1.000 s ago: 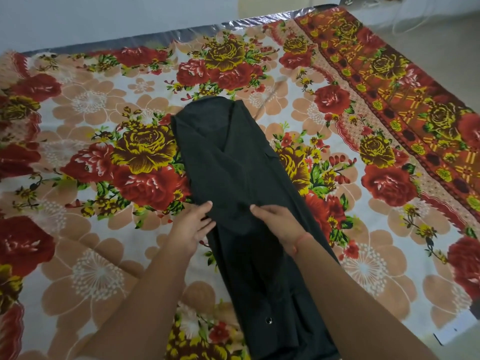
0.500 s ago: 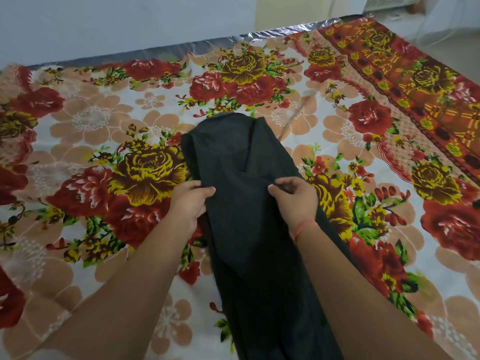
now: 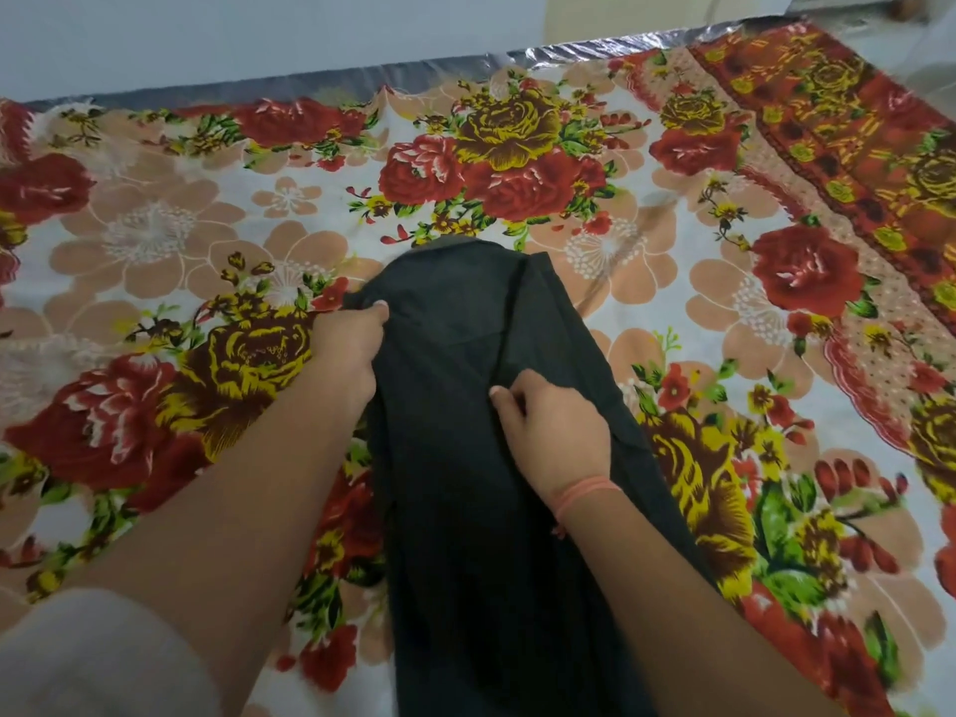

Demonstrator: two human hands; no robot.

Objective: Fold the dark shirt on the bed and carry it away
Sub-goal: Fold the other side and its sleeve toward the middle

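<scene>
The dark shirt (image 3: 465, 483) is lying on the bed (image 3: 155, 225) as a long narrow strip, running from the near edge up to a rounded end just beyond the fingers of both hands; the floral sheet (image 3: 698, 313) is showing on either side of it.

The left hand (image 3: 346, 349) is reaching forward on an almost straight arm, knuckles up, and gripping the shirt's left edge near that far end. Its fingers are curling down and closing on the cloth, the thumb is lying on top, and the fabric is bunching slightly just past them.

The right hand (image 3: 556, 432) is sitting a little nearer the person, over the middle of the strip, wrist bent and back of the hand up. Its fingers are curling narrowly inward and pinching a raised fold of the shirt – a crease is running from the fingertips up toward the far end. A pink wristband (image 3: 584, 491) is circling the right wrist.

Both forearms are angling in from the lower corners; a pale sleeve (image 3: 93, 659) is covering the left upper arm. Well beyond the fingers, a silvery strip (image 3: 362, 77) is lining the bed's far edge.
</scene>
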